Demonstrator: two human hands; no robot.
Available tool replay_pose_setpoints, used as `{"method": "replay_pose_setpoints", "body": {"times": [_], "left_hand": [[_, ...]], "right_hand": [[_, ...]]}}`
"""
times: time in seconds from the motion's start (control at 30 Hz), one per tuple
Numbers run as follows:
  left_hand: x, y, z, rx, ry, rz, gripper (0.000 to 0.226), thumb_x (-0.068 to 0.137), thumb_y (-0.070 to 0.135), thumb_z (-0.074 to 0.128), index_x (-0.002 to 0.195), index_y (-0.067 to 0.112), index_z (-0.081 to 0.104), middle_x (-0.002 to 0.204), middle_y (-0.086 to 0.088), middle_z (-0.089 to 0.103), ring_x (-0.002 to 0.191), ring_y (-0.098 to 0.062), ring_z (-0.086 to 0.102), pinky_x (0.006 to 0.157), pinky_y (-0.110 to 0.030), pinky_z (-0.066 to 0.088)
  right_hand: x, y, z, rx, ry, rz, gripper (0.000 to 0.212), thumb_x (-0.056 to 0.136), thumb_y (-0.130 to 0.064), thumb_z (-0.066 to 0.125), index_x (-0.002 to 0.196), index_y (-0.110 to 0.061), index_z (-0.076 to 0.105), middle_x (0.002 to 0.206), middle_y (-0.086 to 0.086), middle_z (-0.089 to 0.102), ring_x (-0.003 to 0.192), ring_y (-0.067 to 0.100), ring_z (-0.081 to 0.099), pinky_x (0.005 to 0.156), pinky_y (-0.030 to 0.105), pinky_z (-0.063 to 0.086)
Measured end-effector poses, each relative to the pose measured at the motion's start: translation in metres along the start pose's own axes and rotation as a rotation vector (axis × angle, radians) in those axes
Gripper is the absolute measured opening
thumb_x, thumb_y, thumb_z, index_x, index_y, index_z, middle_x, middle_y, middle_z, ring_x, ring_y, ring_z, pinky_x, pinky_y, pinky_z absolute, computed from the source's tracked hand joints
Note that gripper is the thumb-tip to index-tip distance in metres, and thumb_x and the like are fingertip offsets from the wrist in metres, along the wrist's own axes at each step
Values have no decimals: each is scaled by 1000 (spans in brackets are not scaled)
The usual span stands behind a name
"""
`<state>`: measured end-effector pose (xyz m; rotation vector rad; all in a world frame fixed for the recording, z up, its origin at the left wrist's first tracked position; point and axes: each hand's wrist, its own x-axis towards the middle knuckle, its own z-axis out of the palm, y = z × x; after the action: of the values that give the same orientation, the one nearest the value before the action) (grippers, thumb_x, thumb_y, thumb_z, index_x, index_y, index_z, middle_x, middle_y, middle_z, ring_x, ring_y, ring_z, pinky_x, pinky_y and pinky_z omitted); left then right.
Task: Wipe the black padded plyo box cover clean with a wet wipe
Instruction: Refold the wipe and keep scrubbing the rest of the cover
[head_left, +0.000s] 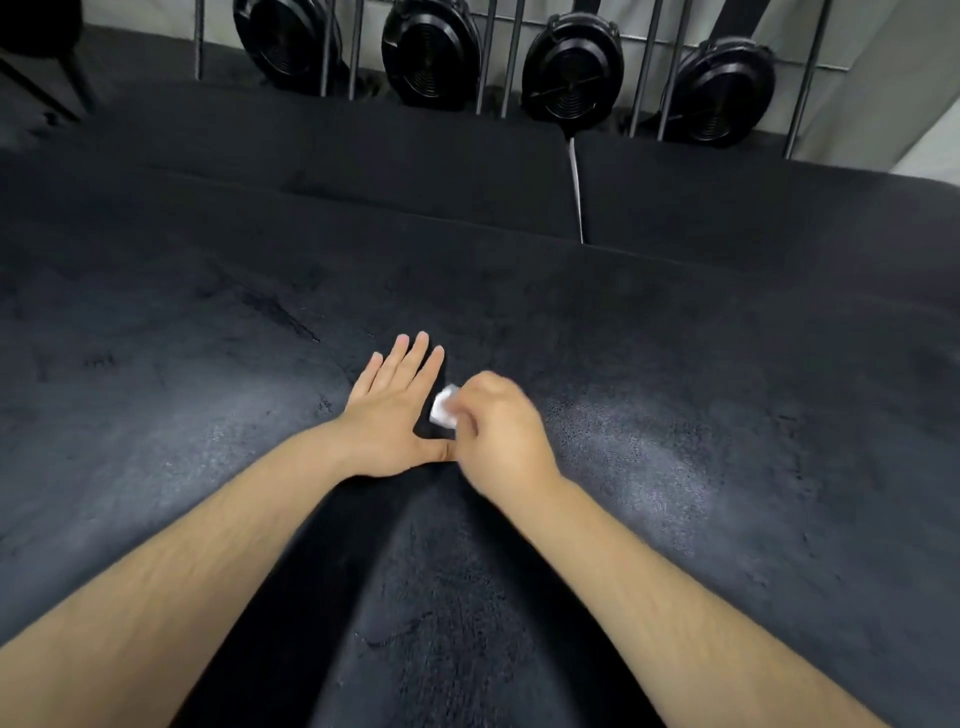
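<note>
**On the box cover, centre of view: wipe gripped, fabric braced**

Near the middle of the black padded plyo box cover (727, 415), the wet wipe (442, 413) is seen as a small white wad; it is gripped in the curled fingers of the right hand (498, 431) and set against the fabric; that hand is slightly blurred. At 9 o'clock of the wipe, just beside it, the left hand (395, 410) is laid flat on the cover, fingers straight and close together, nothing held. Paler patches are shown at 3 and 8 o'clock of the hands; whether these are damp or merely lit cannot be told. At 12 o'clock, beyond further black pads (311, 156), four round black objects (571, 67) are set behind metal bars (485, 57).

Wiping is judged to be under way, with most of the surface not yet reached. Strips could be missed, since the wad is small against so broad a cover; the wipe could be knocked into the left fingers, so closely are they placed; the nap could be ruffled or the wipe shredded if too much pressure is applied.
</note>
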<state>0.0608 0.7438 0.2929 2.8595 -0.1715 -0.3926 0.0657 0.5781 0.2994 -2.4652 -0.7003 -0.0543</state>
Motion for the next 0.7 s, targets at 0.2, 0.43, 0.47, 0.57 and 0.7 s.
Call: {"method": "replay_pose_setpoints", "body": {"times": [0.2,0.43,0.47,0.57,0.7], "left_hand": [[2,0,-2,-34,-3,-16,122,75,86,48,155,28,-23,157,8,-38,142,-9,-39,120,-36,-20],[20,15,-36,27,37,-72,108,64,79,70,148,24,30,147,3,25,138,-22,21,112,-38,23],[29,17,-44,25,63,-58,99,65,77,72,142,25,38,139,3,31,132,-21,27,108,-37,26],[54,12,-52,-29,55,-2,103,64,72,77,148,29,35,156,6,23,148,-21,14,119,-40,14],[64,-3,-38,-215,-29,27,118,62,69,80,156,38,15,165,17,-3,150,-6,-18,123,-38,-8]], "right_hand": [[34,26,-14,-73,123,136,38,82,7,50,98,-17,74,95,7,59,91,29,56,73,41,54],[17,35,-25,-84,-18,55,38,84,8,55,81,-29,64,94,0,54,91,24,52,73,38,51],[29,48,-31,-89,8,113,40,86,5,53,78,-34,58,95,-3,51,90,21,50,76,34,49],[44,59,-40,-72,99,233,31,90,1,51,89,-26,67,99,-4,50,90,16,46,78,27,42],[11,33,-20,-106,15,37,26,84,7,54,86,-15,68,90,1,51,86,25,51,68,41,51]]}}
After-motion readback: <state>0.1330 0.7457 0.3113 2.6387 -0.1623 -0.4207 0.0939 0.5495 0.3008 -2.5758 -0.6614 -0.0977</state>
